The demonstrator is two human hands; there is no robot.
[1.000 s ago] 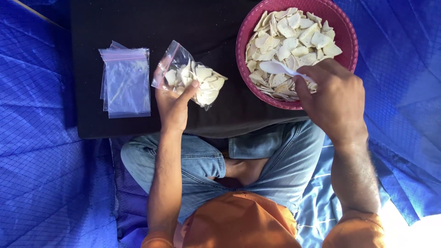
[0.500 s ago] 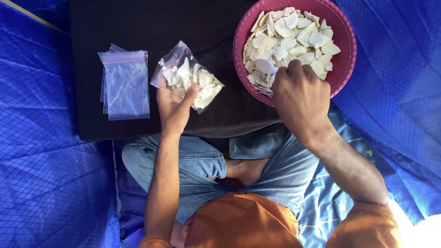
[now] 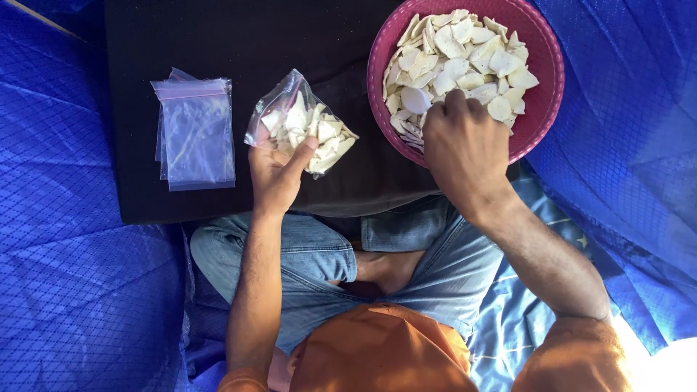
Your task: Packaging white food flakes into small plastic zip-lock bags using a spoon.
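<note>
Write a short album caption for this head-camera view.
Left hand holds a clear bag of pale chips; right hand dips a white spoon into a pink bowl.

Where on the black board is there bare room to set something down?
The widest bare patch on the black board lies above the filled bag, between the empty bags and the bowl. A narrower strip runs below the empty bags. By the bowl it is crowded: the right hand and spoon.
</note>
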